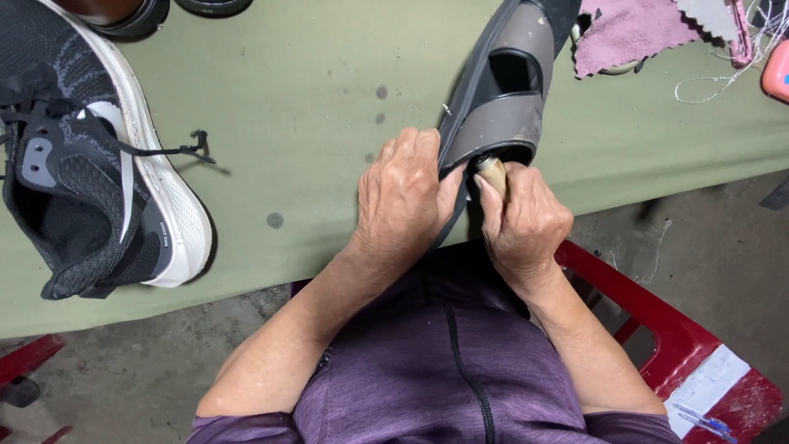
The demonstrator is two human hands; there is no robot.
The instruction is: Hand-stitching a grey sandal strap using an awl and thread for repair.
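I see two hands at work over one grey sandal [501,99], which lies tilted across the near edge of the green worktop [312,107], its heel end toward me and its toe end pointing far right. My left hand [403,201] is wrapped around the sandal's heel end, fingers curled shut on its dark edge strip. My right hand [522,222] is closed in a fist around one tool with a pale wooden handle [493,174]; the handle's top pokes out above the thumb, right at the sandal's heel opening. I cannot tell what the tool's tip looks like, as it is hidden.

On the left of the worktop lies one black sneaker [90,164] with a white sole, on its side, one lace end trailing toward the middle. At the far right sit one pink cloth [629,33] and a tangle of white thread [731,78]. Several small dark spots mark the worktop between sneaker and sandal.

Near me, below the worktop, I see one red plastic chair [657,329] with one paper slip [707,382] and one blue pen [699,421] on its edge.
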